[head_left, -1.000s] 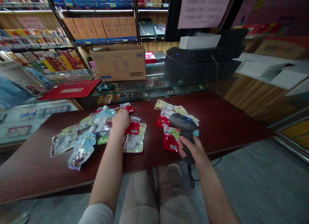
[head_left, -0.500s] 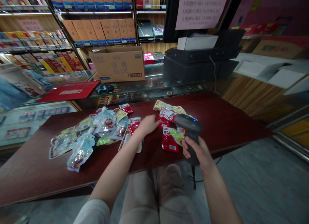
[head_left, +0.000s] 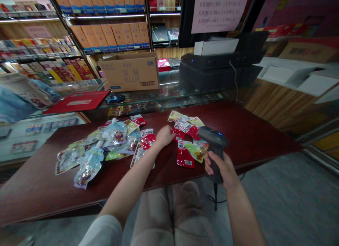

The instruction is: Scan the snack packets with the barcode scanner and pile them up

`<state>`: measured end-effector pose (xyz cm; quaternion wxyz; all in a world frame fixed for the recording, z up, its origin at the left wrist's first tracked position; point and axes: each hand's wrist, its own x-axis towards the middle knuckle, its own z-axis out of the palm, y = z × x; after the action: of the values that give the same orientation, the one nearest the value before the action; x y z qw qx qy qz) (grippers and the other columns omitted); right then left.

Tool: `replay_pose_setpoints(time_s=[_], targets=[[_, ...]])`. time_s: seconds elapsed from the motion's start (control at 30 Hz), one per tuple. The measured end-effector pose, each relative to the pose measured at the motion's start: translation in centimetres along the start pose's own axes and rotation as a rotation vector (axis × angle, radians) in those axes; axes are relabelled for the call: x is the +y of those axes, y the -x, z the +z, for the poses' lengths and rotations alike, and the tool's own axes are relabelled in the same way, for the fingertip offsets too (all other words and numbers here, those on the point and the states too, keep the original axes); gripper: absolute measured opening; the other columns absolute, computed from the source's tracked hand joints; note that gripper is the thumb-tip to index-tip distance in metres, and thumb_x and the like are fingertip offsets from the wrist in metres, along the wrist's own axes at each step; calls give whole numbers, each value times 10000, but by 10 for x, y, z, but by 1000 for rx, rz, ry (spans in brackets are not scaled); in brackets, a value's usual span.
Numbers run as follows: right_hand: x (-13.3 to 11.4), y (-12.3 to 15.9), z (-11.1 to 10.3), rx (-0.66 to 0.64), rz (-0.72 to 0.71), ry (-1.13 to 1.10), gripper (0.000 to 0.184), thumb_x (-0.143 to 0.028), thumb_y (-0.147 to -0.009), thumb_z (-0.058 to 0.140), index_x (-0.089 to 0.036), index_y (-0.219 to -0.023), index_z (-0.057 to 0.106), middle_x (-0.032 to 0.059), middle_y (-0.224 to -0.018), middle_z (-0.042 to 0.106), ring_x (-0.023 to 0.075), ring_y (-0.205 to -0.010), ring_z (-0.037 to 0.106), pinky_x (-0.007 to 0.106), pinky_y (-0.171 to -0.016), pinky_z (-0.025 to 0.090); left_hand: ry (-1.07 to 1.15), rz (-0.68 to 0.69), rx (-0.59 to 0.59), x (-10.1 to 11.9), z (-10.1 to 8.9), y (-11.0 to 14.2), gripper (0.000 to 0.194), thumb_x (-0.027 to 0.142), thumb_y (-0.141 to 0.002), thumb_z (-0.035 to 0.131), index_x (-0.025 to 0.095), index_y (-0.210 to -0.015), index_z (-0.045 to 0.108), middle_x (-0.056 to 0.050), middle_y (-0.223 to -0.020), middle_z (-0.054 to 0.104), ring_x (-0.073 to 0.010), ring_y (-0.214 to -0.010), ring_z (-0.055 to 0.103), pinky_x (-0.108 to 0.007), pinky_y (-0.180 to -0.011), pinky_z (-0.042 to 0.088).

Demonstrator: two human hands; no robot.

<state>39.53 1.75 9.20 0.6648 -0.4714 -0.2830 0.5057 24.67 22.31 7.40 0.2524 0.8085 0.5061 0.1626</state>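
Note:
My right hand grips the handle of a dark barcode scanner, whose head hovers over the right pile of snack packets on the dark red table. My left hand reaches between the two piles, fingers curled on a red packet at the right pile's left edge. The left pile holds several blue, green and red pouches. A red packet lies just left of the scanner.
Behind the table runs a glass counter with a cardboard box, a computer mouse, a red mat and a black register with printer. Shelves of boxed goods fill the back left. My knees sit under the table edge.
My left hand has left the left pile and moved right to the edge of the right pile. The scanner and my right hand shifted slightly right.

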Motion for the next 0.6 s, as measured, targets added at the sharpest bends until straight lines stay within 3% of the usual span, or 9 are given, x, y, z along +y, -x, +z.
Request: replay_pose_setpoints(time_s=[0.27,0.43,0.6], targets=[[2,0,4,-27,14,7,314,-402,-759,732,-205,-861,510,-76,-558,495,53,-352,413,201,-364,338,740,-106,137,-14,-3,-8,128,147,-766,561,204,-809,454,27,-723,565,-132,-684,567,-276,-720,466],[8,4,13,-54,35,-5,321,-404,-760,733,-200,-883,519,-75,-566,504,46,-354,410,194,-369,336,1152,-155,125,-18,-27,-2,133,180,-773,531,189,-882,455,21,-748,588,-123,-651,578,-297,-703,497],[16,2,27,-88,66,22,398,-445,-724,756,-195,-931,527,-79,-540,508,56,-332,411,193,-351,326,1304,-68,164,-23,-53,7,187,169,-753,535,186,-927,468,22,-787,612,-116,-718,611,-303,-777,517]])
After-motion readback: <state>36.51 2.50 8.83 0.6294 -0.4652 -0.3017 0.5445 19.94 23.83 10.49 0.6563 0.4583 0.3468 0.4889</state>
